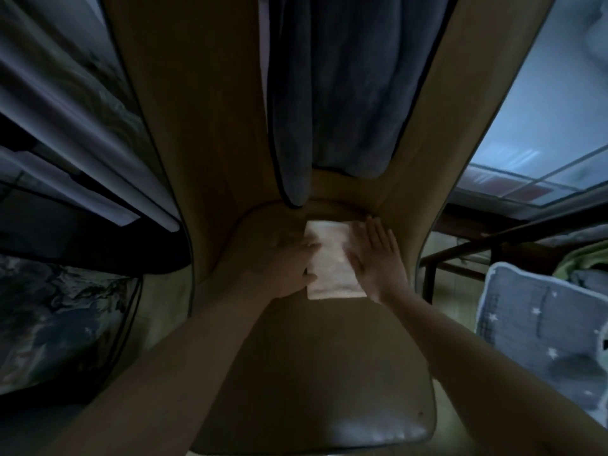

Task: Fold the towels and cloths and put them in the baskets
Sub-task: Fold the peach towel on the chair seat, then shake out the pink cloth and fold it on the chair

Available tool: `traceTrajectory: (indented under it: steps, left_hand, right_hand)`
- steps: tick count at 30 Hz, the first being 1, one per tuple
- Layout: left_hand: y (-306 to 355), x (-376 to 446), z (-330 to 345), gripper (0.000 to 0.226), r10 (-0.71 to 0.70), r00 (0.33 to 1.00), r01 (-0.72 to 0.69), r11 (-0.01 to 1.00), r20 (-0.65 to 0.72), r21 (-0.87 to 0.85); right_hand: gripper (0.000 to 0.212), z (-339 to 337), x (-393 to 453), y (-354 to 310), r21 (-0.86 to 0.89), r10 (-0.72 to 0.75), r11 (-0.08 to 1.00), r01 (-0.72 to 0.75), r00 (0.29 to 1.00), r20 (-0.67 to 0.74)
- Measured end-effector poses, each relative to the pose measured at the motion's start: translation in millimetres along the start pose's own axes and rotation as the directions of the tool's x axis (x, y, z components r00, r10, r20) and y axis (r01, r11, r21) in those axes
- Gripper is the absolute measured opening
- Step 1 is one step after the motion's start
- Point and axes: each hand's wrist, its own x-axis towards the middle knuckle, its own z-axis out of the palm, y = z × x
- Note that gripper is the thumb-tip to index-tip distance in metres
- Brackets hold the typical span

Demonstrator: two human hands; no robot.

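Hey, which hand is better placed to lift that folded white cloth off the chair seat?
Probably the left hand: its fingers lie at the white cloth's edge, while the right hand lies flat on top.

A tan chair seat carries a small white folded cloth, which lies flat near the back of the seat. A dark blue towel hangs over the chair backrest above it.

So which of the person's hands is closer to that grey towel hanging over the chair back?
Right. The right hand lies flat on the white cloth's right edge, reaching up near the grey towel. The left hand rests lower on the cloth's left edge.
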Motion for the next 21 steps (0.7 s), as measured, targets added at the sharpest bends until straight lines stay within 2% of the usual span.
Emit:
traceTrajectory:
  steps: [2,4,6,8,10,11,12,13,14,16,18,21]
  left_hand:
    - [8.4,-23.0,-30.4,0.035,-0.029,0.998,0.022,0.994,-0.056,-0.111]
    - [15.3,-46.1,-66.9,0.031,-0.037,0.991,0.017,0.988,-0.126,-0.152]
    - [18.3,-64.5,-109.8,0.028,-0.084,0.964,0.017,0.966,-0.251,-0.259]
    - [23.2,-75.9,-153.9,0.019,-0.187,0.870,-0.019,0.912,-0.457,-0.409]
    - [32.8,-81.3,-199.4,0.004,-0.381,0.694,-0.062,0.814,-0.611,-0.578]
    - [38.1,-81.9,-219.8,0.003,-0.486,0.614,-0.084,0.743,-0.622,-0.664]
    - [43.1,-80.8,-238.8,0.006,-0.566,0.575,-0.091,0.674,-0.592,-0.733]
    - [46.6,-79.2,-254.6,0.014,-0.614,0.563,-0.090,0.620,-0.553,-0.780]
    - [48.5,-76.2,-266.9,0.021,-0.626,0.579,-0.087,0.589,-0.522,-0.804]
    - [51.7,-70.6,-283.4,0.017,-0.606,0.636,-0.105,0.544,-0.477,-0.832]
    - [49.9,-62.8,-289.8,0.020,-0.585,0.659,-0.100,0.555,-0.473,-0.826]
    - [48.4,-54.2,-293.7,0.028,-0.593,0.650,-0.082,0.567,-0.475,-0.820]
  right_hand:
    - [0.051,-40.8,-9.7,-12.3,0.158,0.025,0.987,-0.007,0.993,-0.113]
    - [0.031,-88.6,-16.9,-26.3,0.323,0.012,0.943,0.084,0.959,-0.284]
    - [0.023,-142.8,-16.6,-42.4,0.408,0.029,0.901,0.150,0.916,-0.401]
    - [0.017,-200.7,-8.7,-56.0,0.523,0.141,0.838,0.153,0.866,-0.479]
    - [0.016,-254.7,2.8,-66.3,0.602,0.253,0.776,0.190,0.780,-0.572]
    - [0.017,-277.4,9.2,-70.5,0.637,0.296,0.742,0.208,0.751,-0.590]
    - [0.017,-296.1,14.7,-74.0,0.687,0.344,0.696,0.208,0.743,-0.574]
    - [0.017,-310.5,18.7,-77.9,0.749,0.397,0.635,0.190,0.751,-0.528]
    - [0.019,-319.7,22.3,-81.0,0.801,0.444,0.577,0.161,0.761,-0.472]
    - [0.023,-327.3,26.0,-83.1,0.856,0.494,0.509,0.092,0.784,-0.377]
    - [0.020,-330.8,28.7,-84.9,0.870,0.486,0.490,0.043,0.816,-0.314]
    - [0.016,-335.4,34.0,-85.0,0.846,0.443,0.533,0.014,0.847,-0.293]
